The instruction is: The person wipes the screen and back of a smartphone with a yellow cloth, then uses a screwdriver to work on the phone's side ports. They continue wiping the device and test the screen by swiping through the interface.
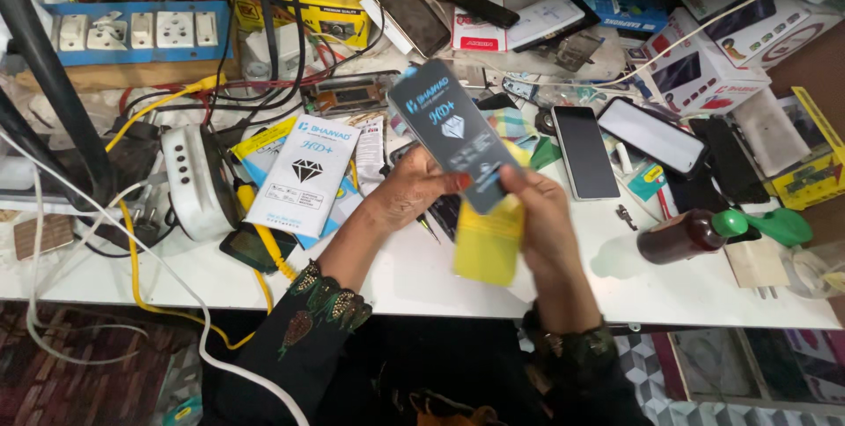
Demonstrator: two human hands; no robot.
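Hands meet right over the middle of the white workbench (422, 276) in the head view, and both are busy with the same stuff. The person's left hand (412, 190) has its fingers pinched on the lower edge of a dark grey screen-protector packet (451, 131), which tilts up and away from them, while the right hand (539, 219) is curled around a yellow sleeve (488, 241) hanging just under that packet, thumb pressing at the point where the two overlap. So both grips are closed, none loose. A matching white packet (304, 175) lies flat just left of the hands, and two phones (584, 151) sit face up to the right, near a brown bottle with a green cap (691, 234) lying on its side. Risk-wise, it looks like the yellow sleeve could slip out since it's only held at its top, and a dropped piece would land in that clutter of cables and tools.
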